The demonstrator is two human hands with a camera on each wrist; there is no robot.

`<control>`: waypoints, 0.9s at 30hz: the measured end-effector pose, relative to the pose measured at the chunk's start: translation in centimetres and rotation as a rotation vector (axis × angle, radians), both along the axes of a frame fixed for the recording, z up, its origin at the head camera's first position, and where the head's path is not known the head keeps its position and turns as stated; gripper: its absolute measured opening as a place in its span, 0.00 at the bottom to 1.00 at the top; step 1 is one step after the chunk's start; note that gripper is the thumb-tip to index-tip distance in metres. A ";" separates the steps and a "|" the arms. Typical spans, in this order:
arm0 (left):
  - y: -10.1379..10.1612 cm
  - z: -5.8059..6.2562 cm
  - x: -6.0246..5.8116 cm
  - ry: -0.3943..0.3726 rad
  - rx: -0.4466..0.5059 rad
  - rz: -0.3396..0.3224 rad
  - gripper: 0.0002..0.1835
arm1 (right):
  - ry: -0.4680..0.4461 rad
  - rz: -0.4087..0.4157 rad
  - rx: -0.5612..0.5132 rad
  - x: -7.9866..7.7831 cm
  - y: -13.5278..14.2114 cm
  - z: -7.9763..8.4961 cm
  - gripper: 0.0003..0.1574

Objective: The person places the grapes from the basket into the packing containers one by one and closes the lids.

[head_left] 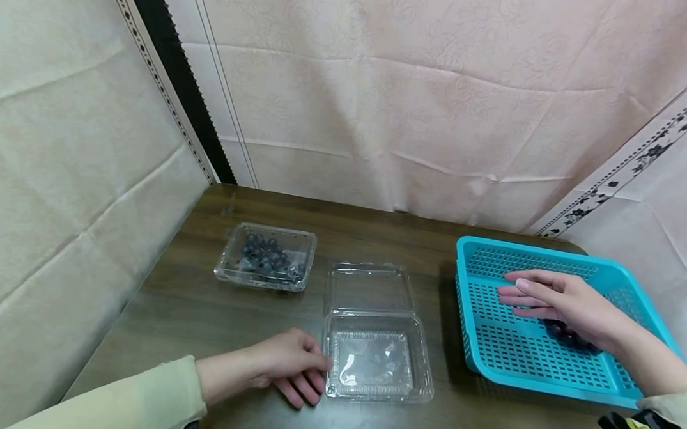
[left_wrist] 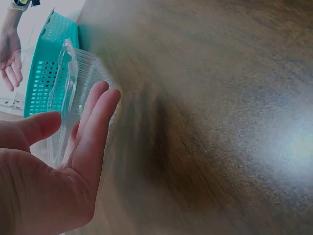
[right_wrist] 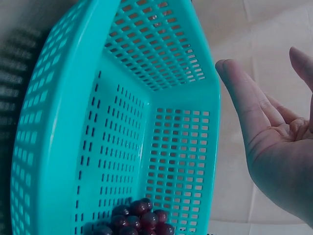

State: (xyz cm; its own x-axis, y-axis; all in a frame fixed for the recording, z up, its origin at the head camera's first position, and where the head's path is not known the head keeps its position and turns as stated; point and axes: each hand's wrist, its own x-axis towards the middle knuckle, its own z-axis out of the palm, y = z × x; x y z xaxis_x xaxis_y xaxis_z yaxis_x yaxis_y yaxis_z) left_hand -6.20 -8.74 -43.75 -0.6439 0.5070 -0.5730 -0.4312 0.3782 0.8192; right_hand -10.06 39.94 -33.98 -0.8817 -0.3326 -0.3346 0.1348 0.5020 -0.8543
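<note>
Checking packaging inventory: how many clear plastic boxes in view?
2: a closed box holding dark fruit, toward the back left; an open box, between that and the blue basket.

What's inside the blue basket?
Dark grapes, on the floor of the basket. In the head view the right hand covers some; the right wrist view crops the rest, so the total isn't visible.

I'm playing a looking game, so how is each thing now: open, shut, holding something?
Far box: lid looks closed, dark berries inside
Near box: lid open
Blue basket: upright, holding dark-red fruit
Left hand: fingers loose, at the near box's edge
Right hand: fingers extended, over the basket
</note>
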 end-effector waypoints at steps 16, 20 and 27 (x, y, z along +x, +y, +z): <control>0.9 0.5 -0.8 0.066 -0.013 0.031 0.09 | -0.002 0.026 -0.040 0.1 0.5 -0.7 0.34; 0.6 0.8 -1.3 0.087 -0.039 0.037 0.09 | -0.004 0.038 -0.053 0.2 0.7 -0.8 0.34; 0.2 1.0 -2.4 0.131 -0.072 0.045 0.07 | 0.002 0.045 -0.073 0.3 1.2 -0.8 0.30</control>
State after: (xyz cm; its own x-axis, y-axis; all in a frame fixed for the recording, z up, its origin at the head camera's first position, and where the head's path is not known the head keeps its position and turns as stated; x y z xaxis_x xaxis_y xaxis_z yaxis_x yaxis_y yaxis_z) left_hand -8.64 -8.51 -42.71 -0.7364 0.4368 -0.5166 -0.3402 0.4208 0.8409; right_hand -9.73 41.13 -34.81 -0.8659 -0.3958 -0.3060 0.1113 0.4438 -0.8892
